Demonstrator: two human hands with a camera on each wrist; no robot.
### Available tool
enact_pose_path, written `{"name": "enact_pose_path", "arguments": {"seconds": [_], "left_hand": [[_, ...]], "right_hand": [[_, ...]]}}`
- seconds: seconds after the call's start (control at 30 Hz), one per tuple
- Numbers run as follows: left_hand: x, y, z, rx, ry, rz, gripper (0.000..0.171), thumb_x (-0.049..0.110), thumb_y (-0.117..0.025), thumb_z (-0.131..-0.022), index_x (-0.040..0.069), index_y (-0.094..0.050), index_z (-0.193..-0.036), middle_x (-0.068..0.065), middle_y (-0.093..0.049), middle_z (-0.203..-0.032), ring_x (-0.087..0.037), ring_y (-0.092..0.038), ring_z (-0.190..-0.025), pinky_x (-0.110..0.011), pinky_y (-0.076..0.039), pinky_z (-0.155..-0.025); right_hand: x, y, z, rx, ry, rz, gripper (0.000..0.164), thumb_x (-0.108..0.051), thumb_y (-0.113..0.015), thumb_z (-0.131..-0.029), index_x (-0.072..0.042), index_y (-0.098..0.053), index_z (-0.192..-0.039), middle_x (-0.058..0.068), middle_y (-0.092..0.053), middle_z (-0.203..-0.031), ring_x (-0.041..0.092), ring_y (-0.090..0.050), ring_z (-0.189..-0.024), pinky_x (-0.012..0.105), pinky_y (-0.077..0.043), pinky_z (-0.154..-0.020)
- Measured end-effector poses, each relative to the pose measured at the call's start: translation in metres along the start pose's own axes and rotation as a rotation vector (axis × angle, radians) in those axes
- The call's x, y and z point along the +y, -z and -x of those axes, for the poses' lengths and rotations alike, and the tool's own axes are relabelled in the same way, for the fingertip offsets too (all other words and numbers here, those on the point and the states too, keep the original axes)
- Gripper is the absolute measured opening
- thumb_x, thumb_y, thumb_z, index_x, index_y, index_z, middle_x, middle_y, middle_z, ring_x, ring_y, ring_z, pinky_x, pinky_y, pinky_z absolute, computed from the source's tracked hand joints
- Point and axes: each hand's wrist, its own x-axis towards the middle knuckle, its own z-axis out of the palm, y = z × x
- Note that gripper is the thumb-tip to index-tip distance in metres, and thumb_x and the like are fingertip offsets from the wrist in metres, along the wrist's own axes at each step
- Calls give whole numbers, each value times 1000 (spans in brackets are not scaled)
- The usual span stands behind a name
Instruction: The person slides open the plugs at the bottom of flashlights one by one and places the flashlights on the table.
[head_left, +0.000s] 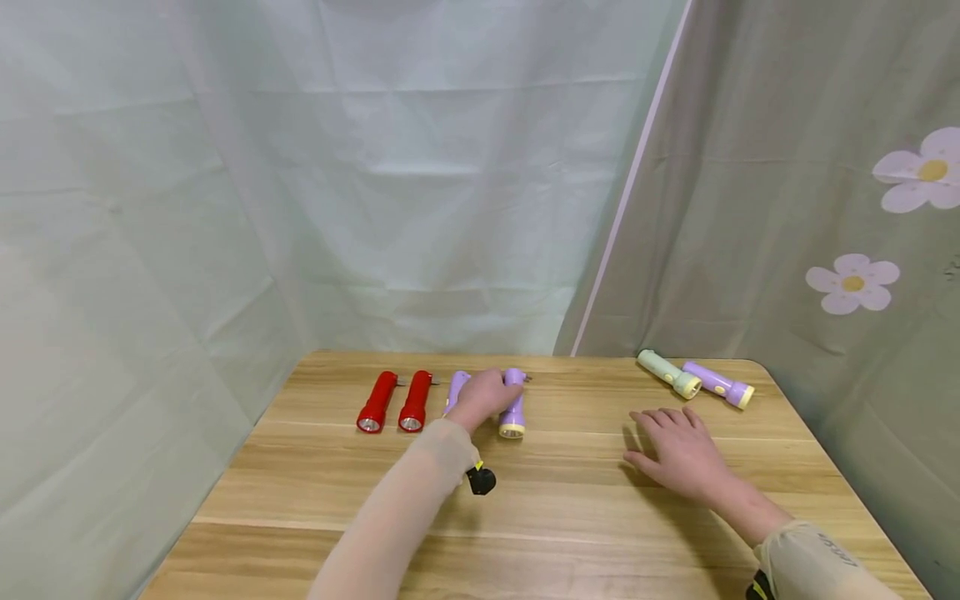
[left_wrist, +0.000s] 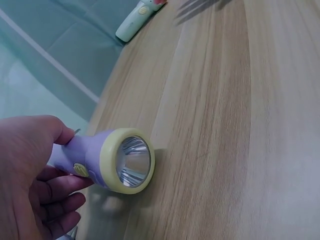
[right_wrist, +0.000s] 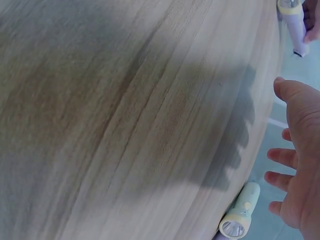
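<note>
My left hand (head_left: 480, 396) pinches a purple flashlight (head_left: 513, 417) by its body, thumb on one side and curled fingers on the other. Its yellow-rimmed lens (left_wrist: 134, 165) faces away from the palm in the left wrist view. Just left of it, a second purple flashlight (head_left: 456, 388) is partly hidden by the same hand. My right hand (head_left: 682, 454) is held over the right part of the table with fingers spread and nothing in them. Nearest to it lie a pale green flashlight (head_left: 670, 373) and another purple flashlight (head_left: 717, 384).
Two red flashlights (head_left: 378, 402) lie side by side at the left, lenses toward the near side. Behind the wooden table (head_left: 570, 517) hang pale curtains (head_left: 465, 183), close to its far edge. The green and purple flashlights at the right lie aslant near the back corner.
</note>
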Motion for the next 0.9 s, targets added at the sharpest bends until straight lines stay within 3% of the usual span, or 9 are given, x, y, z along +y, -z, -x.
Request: {"name": "enact_pose_path", "arguments": {"seconds": [0.63, 0.9], "left_hand": [[4, 4, 4, -29, 39, -87, 30, 38, -59, -94, 9, -64, -89, -8, -62, -85, -24, -55, -73, -36, -44, -69], [6, 7, 5, -34, 53, -204, 32, 39, -54, -96, 13, -63, -80, -7, -63, -88, -23, -56, -76, -36, -46, -68]], "right_hand": [[-7, -1, 0, 9, 6, 5, 69, -51, -77, -87, -8, -61, -138, 16, -64, -130, 42, -53, -124, 70, -26, -110], [-7, -2, 1, 4, 6, 3, 69, -52, -76, -88, -8, -61, -139, 15, -64, -130, 41, -53, -125, 70, -24, -110]]}}
